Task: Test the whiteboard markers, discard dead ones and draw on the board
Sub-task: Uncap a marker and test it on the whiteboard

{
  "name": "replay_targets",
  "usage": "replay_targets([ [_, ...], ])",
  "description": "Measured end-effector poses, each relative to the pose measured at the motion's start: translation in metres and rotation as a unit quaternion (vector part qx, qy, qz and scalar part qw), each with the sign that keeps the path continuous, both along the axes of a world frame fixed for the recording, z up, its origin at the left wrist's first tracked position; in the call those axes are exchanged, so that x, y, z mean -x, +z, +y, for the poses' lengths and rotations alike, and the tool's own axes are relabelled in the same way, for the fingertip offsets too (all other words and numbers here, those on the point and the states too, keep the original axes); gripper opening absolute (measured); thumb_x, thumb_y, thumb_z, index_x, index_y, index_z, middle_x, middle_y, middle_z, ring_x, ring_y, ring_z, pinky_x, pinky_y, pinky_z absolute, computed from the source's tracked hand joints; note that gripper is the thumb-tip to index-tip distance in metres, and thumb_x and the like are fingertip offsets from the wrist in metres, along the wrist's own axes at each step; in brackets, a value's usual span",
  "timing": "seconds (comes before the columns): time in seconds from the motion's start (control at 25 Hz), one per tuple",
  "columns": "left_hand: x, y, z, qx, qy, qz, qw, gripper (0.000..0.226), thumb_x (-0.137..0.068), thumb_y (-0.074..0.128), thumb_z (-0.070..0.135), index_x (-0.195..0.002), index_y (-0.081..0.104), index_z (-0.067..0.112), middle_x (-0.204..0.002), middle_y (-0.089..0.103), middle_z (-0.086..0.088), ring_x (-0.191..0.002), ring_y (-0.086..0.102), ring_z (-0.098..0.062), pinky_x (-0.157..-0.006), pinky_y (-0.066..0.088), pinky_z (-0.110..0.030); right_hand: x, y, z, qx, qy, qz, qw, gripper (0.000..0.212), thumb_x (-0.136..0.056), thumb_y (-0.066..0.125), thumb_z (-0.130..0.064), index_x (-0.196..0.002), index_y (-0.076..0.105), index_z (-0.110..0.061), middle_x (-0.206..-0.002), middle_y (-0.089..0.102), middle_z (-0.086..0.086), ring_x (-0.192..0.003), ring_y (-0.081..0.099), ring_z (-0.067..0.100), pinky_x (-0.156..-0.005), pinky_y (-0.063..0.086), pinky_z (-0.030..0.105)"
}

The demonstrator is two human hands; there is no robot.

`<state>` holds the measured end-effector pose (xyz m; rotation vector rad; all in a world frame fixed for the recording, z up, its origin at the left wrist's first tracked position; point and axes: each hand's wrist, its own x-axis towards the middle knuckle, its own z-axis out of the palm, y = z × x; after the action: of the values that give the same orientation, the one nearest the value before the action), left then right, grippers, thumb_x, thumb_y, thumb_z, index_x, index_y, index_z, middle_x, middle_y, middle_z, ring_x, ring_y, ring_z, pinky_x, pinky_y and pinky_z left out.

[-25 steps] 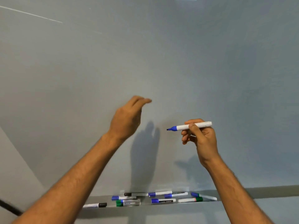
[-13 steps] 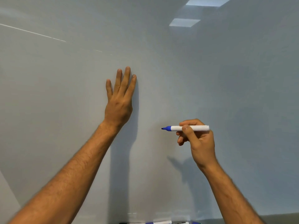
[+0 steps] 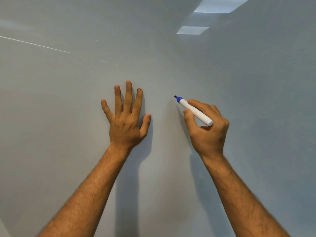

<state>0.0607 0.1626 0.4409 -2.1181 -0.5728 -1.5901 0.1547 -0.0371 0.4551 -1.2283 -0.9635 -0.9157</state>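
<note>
Right hand (image 3: pixel 207 132) pinches your light, stiff, white-barrelled blue-tipped uncapped marker (image 3: pixel 195 111) mid-barrel, tip at the glossy pale whiteboard (image 3: pixel 239 100), while your left hand (image 3: pixel 125 120) rests spread flat; judged slippery, so hold nearer the tip.

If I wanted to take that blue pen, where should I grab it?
Probably the marker's white back end, coming from the lower right. That end sticks out past the right hand, while the uncapped blue tip points up-left toward the whiteboard.
</note>
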Motion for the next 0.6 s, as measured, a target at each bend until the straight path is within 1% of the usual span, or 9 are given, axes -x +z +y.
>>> replay_targets([
  [0.08, 0.000, -0.001, 0.002, -0.001, -0.006, 0.000, 1.000, 0.074, -0.097, 0.042, 0.053, -0.158, 0.023, 0.016, -0.165, 0.017, -0.015, -0.152, 0.012, -0.040, -0.115, 0.007, -0.072, -0.003, 0.001, 0.010, 0.005, -0.023, 0.000, 1.000, 0.028, -0.088, 0.066, -0.024, -0.110, 0.074, -0.009, -0.102, 0.071, 0.004, -0.094, 0.061, 0.015, -0.076, 0.046, 0.009],
  [0.16, -0.001, -0.001, 0.002, -0.006, -0.009, -0.002, 1.000, 0.073, -0.097, 0.042, 0.053, -0.158, 0.024, 0.016, -0.164, 0.019, -0.015, -0.152, 0.013, -0.040, -0.115, 0.009, -0.072, -0.004, -0.002, 0.017, 0.021, -0.022, 0.002, 1.000, 0.031, -0.089, 0.065, -0.027, -0.114, 0.073, -0.010, -0.104, 0.069, 0.008, -0.100, 0.058, 0.014, -0.079, 0.044, 0.007],
  [0.2, -0.001, -0.001, 0.002, -0.007, -0.012, -0.003, 1.000, 0.073, -0.097, 0.042, 0.053, -0.158, 0.024, 0.016, -0.164, 0.019, -0.015, -0.152, 0.014, -0.039, -0.115, 0.009, -0.072, -0.003, -0.005, 0.019, 0.030, -0.017, -0.003, 0.999, 0.031, -0.089, 0.065, -0.027, -0.114, 0.073, -0.011, -0.104, 0.068, 0.006, -0.100, 0.058, 0.015, -0.078, 0.044, 0.007],
  [0.32, -0.001, 0.000, 0.002, -0.005, -0.021, -0.006, 1.000, 0.073, -0.097, 0.044, 0.052, -0.158, 0.025, 0.017, -0.164, 0.020, -0.014, -0.152, 0.015, -0.039, -0.116, 0.009, -0.071, 0.005, -0.014, 0.020, 0.045, -0.004, -0.017, 0.999, 0.026, -0.086, 0.068, -0.023, -0.109, 0.074, -0.012, -0.099, 0.059, -0.011, -0.091, 0.062, 0.018, -0.069, 0.050, 0.016],
  [0.36, -0.001, 0.000, 0.002, -0.003, -0.024, -0.008, 1.000, 0.073, -0.097, 0.045, 0.052, -0.158, 0.025, 0.017, -0.164, 0.020, -0.014, -0.152, 0.015, -0.038, -0.116, 0.009, -0.071, 0.007, -0.018, 0.019, 0.046, -0.005, -0.018, 0.999, 0.024, -0.085, 0.068, -0.021, -0.106, 0.075, -0.012, -0.097, 0.057, -0.014, -0.088, 0.062, 0.018, -0.068, 0.050, 0.018],
  [0.48, -0.001, 0.000, 0.002, -0.002, -0.026, -0.011, 1.000, 0.073, -0.096, 0.048, 0.050, -0.157, 0.027, 0.017, -0.164, 0.020, -0.014, -0.152, 0.015, -0.038, -0.116, 0.009, -0.071, 0.007, -0.036, 0.014, 0.039, -0.015, 0.008, 0.999, 0.021, -0.083, 0.068, -0.019, -0.101, 0.076, -0.012, -0.092, 0.058, -0.013, -0.085, 0.062, 0.017, -0.066, 0.049, 0.018],
  [0.6, -0.001, -0.001, 0.001, 0.000, -0.026, -0.013, 1.000, 0.073, -0.096, 0.048, 0.050, -0.157, 0.026, 0.017, -0.164, 0.020, -0.014, -0.152, 0.015, -0.037, -0.116, 0.009, -0.070, 0.009, -0.058, 0.010, 0.029, -0.036, 0.031, 0.998, 0.018, -0.078, 0.070, -0.009, -0.095, 0.076, -0.013, -0.086, 0.051, -0.024, -0.079, 0.062, 0.019, -0.063, 0.048, 0.022],
])
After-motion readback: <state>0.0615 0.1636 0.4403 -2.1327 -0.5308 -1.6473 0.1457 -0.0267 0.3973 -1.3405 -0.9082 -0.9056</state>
